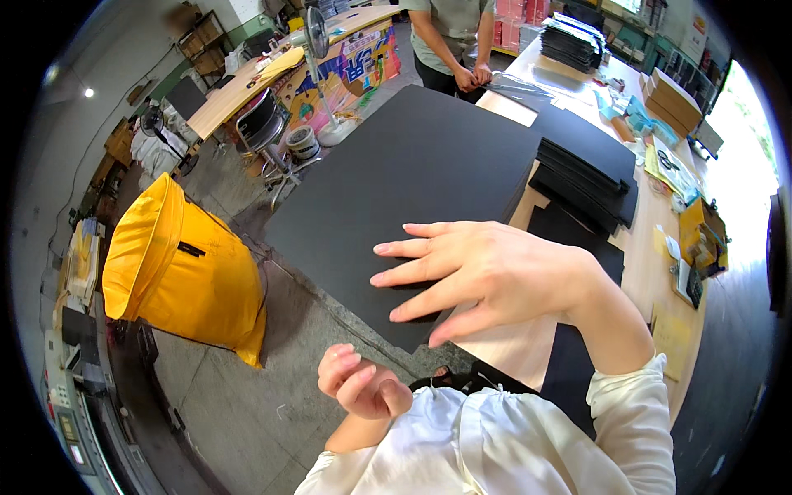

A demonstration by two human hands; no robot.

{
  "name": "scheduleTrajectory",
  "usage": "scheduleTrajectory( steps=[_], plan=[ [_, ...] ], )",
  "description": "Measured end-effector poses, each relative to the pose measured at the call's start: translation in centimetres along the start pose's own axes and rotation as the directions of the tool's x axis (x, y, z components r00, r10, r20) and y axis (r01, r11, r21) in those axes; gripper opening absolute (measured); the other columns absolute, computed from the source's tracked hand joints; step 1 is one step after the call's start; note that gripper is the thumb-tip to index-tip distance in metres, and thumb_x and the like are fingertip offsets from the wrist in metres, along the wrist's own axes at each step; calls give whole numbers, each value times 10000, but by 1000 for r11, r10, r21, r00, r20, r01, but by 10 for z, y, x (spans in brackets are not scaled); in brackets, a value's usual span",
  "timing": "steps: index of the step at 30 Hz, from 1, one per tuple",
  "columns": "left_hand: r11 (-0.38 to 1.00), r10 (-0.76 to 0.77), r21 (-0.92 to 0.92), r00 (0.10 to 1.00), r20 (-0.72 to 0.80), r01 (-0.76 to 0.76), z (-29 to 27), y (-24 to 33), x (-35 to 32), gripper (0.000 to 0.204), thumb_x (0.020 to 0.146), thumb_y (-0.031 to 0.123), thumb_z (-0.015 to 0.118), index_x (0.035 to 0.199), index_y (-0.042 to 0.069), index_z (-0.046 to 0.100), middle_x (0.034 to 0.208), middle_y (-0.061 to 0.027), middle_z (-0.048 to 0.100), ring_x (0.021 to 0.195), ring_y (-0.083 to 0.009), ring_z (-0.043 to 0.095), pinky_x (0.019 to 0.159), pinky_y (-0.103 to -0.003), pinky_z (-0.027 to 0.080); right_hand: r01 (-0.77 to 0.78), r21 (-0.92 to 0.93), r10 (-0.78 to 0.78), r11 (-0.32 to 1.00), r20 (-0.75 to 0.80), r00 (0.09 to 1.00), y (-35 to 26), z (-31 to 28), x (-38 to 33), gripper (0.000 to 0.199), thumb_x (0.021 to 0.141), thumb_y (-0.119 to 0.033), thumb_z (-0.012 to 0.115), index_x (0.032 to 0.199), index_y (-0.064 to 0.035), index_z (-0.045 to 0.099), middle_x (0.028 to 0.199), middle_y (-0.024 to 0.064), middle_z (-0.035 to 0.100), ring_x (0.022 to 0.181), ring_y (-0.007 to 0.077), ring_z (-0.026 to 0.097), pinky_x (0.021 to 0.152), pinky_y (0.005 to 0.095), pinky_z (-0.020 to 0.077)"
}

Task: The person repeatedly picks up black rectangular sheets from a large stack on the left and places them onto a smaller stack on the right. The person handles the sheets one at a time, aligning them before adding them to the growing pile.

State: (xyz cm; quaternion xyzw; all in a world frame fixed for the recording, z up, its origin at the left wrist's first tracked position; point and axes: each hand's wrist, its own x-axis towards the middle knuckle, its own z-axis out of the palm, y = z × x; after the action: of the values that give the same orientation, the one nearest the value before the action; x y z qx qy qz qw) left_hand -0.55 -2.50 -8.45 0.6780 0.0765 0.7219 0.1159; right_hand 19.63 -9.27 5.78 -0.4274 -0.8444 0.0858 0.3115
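Note:
My right hand (pixel 487 276) hovers over the near edge of a stack of large black sheets (pixel 412 165), fingers spread and nothing gripped. Whether its fingertips touch the top sheet I cannot tell. My left hand (pixel 363 384) is raised in front of my body, off the stack's near left side. Its fingers are loosely curled, the thumb stands apart from them, and no object shows in it. The sheets lie on a light wooden table (pixel 511 351) and stick out past its left edge.
Smaller black boards (pixel 582 186) are piled right of the stack. Farther right are a yellow box (pixel 701 235), a calculator (pixel 686 283) and scissors (pixel 667 159). A yellow sack (pixel 194 272) stands on the floor at left. Another person's hands (pixel 473 77) are at the table's far end.

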Motion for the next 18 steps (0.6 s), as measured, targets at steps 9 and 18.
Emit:
scheduleTrajectory(
  steps=[9, 18],
  plan=[
    [997, -80, 31, 950, 302, 74, 9, -13, -30, 671, 998, 374, 265, 1492, -68, 164, 1547, -319, 116, 1443, -460, 131, 1146, -584, 109, 40, -17, -41, 999, -73, 997, 19, 17, 8, 319, 792, -276, 738, 1047, -85, 719, 1209, 131, 646, 1229, 315, 547, 1059, 459, 408],
    [998, -68, 22, 946, 316, 64, 22, -17, -31, 761, 986, 473, 234, 1517, -22, 5, 1567, -286, -72, 1470, -403, -1, 1166, -542, 58, 73, -50, -78, 996, -109, 991, 27, 19, 7, 293, 810, -289, 717, 1027, -91, 725, 1189, 132, 658, 1198, 301, 572, 1036, 443, 434]
  ],
)
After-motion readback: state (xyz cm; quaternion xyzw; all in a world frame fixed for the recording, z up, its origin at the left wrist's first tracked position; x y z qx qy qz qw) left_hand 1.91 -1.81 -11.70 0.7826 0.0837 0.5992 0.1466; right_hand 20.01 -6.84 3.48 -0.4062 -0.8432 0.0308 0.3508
